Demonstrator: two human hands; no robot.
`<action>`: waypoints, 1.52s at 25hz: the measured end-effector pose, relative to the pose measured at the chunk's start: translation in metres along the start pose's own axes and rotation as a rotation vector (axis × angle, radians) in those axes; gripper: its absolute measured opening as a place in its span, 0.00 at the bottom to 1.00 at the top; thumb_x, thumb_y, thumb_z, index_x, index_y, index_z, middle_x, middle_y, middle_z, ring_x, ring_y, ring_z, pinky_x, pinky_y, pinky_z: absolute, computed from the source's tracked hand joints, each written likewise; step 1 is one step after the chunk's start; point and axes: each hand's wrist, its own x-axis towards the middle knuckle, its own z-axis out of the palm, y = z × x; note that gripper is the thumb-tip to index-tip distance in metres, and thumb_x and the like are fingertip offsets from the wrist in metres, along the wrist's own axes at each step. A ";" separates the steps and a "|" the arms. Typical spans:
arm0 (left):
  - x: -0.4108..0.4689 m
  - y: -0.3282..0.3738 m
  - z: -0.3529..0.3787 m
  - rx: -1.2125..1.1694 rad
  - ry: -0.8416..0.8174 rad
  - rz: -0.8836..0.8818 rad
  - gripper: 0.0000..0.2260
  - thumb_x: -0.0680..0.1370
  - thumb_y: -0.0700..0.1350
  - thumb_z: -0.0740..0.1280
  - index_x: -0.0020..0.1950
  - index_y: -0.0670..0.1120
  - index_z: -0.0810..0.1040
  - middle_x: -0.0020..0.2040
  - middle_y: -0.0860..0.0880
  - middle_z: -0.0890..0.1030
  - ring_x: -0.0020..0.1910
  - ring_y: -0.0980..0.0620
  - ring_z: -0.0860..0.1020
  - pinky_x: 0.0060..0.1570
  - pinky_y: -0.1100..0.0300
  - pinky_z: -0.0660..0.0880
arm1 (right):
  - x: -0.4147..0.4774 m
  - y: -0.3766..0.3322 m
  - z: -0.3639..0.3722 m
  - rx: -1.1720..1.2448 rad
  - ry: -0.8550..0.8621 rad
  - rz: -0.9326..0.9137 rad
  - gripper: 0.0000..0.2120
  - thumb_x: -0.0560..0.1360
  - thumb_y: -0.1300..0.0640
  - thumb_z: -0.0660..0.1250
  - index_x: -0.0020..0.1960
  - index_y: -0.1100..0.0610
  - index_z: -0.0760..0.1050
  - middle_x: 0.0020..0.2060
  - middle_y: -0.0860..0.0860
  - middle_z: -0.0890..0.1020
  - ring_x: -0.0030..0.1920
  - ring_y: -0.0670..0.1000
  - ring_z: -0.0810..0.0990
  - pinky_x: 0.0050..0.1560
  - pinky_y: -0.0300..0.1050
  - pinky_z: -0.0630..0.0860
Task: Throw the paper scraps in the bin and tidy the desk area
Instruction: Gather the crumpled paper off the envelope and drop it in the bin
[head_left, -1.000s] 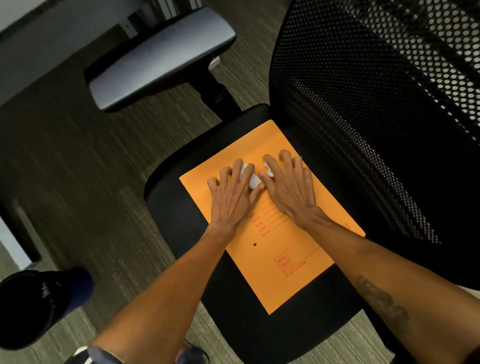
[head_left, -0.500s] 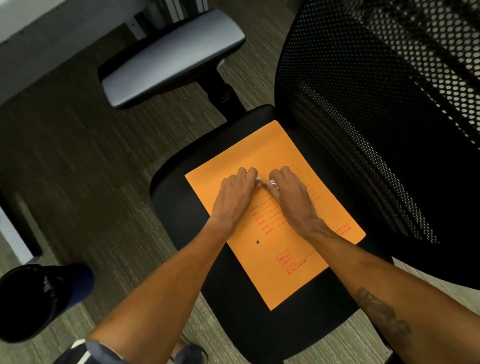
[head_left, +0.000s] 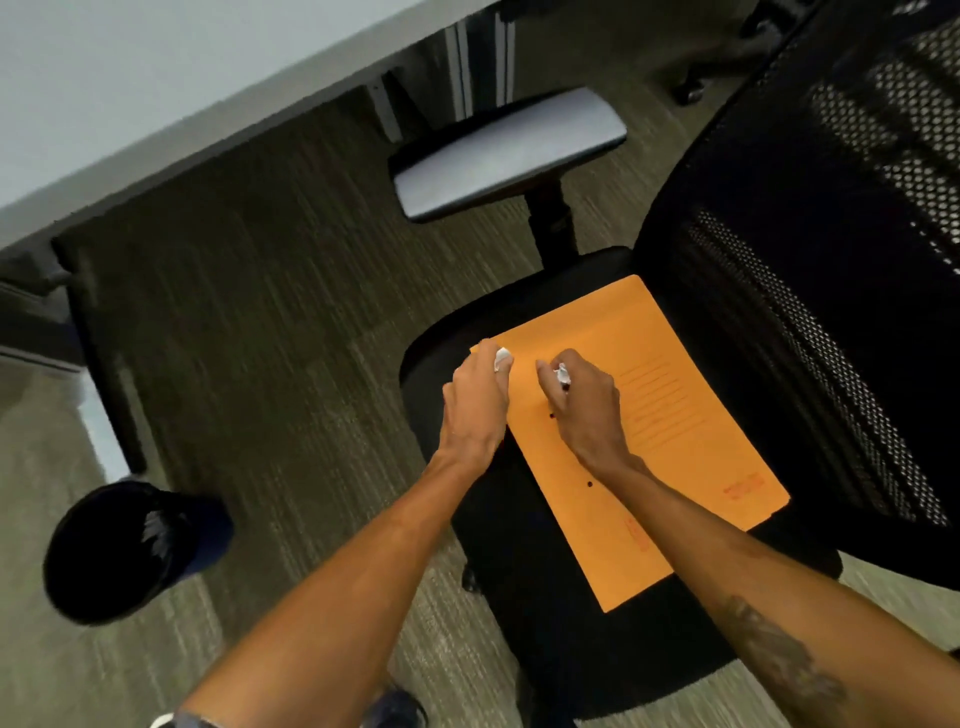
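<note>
Each fist is closed around white paper scraps, left hand (head_left: 475, 400) and right hand (head_left: 587, 402) above the orange envelope (head_left: 670, 415) on the chair seat (head_left: 524, 597), presumably bunched for carrying to the black bin (head_left: 122, 551).

an office, seen from above. a black swivel chair (head_left: 571, 597) with a mesh backrest (head_left: 810, 270) and a grey padded armrest (head_left: 506, 153) stands on short-pile grey-brown striped carpet (head_left: 270, 322). an orange manila envelope (head_left: 675, 447) printed with red form lines lies on the seat. the pale edge of a desk (head_left: 156, 93) runs across the top left, and a dark round waste bin (head_left: 124, 551) sits on the floor.
</note>
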 end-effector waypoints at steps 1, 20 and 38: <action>-0.003 -0.009 -0.012 0.020 0.021 0.002 0.09 0.84 0.51 0.58 0.47 0.48 0.68 0.41 0.51 0.75 0.37 0.48 0.76 0.35 0.50 0.75 | -0.002 -0.013 0.008 0.017 -0.019 0.000 0.11 0.83 0.52 0.64 0.46 0.57 0.75 0.34 0.51 0.79 0.34 0.51 0.79 0.37 0.51 0.76; -0.108 -0.300 -0.261 -0.280 0.362 -0.750 0.13 0.80 0.52 0.62 0.53 0.44 0.78 0.51 0.40 0.82 0.53 0.37 0.78 0.47 0.52 0.72 | -0.120 -0.291 0.264 0.311 -0.597 0.307 0.10 0.80 0.53 0.66 0.40 0.54 0.77 0.34 0.52 0.82 0.28 0.44 0.76 0.26 0.36 0.67; -0.174 -0.523 -0.406 -1.032 0.556 -1.239 0.04 0.80 0.44 0.66 0.47 0.45 0.76 0.38 0.46 0.78 0.28 0.52 0.73 0.15 0.70 0.65 | -0.214 -0.465 0.490 0.354 -0.864 0.650 0.11 0.79 0.64 0.66 0.62 0.64 0.76 0.50 0.55 0.77 0.48 0.52 0.79 0.49 0.45 0.83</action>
